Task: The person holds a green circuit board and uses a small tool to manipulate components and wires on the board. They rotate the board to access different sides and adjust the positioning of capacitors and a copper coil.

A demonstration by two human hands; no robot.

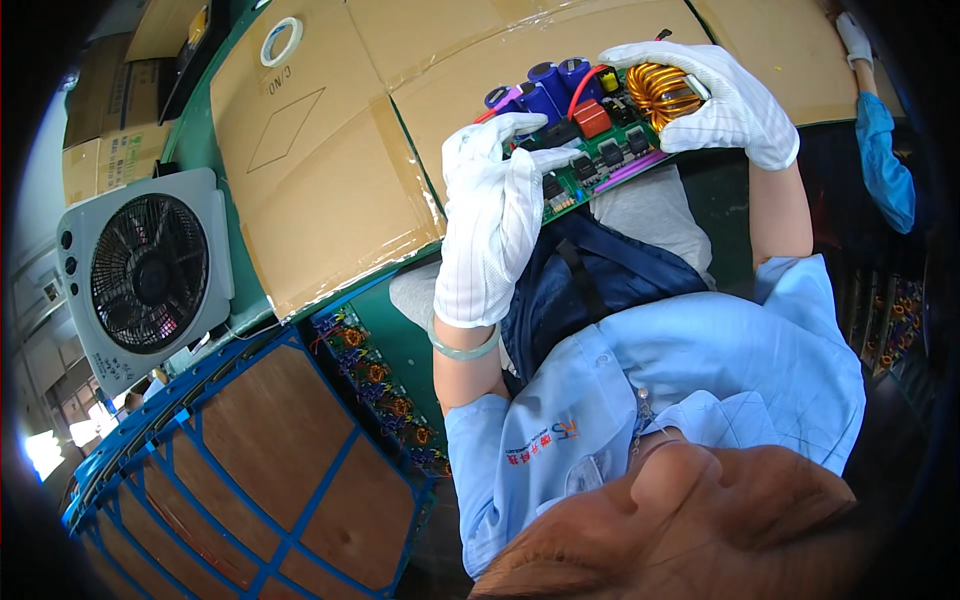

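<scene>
Both my hands wear white gloves and hold a green circuit board [562,207] between them, tilted, at the near edge of the table. My left hand [487,220] grips the board's left end, its fingers reaching over the top side. My right hand [735,105] is wrapped round the right end, beside a large copper-wire coil [655,95]. On the board stand several blue cylindrical capacitors [540,103], a red block-shaped component [591,118] and several black parts along the near edge. A red wire loops up beside the capacitors. The gloves hide both board ends.
Cardboard sheets [330,200] cover the table, with a roll of tape [282,42] at the far left. A grey box fan [150,275] stands left. Below it is a blue-framed wooden panel [260,440], beside several boards with coils [375,375]. Another person's blue sleeve [885,165] shows far right.
</scene>
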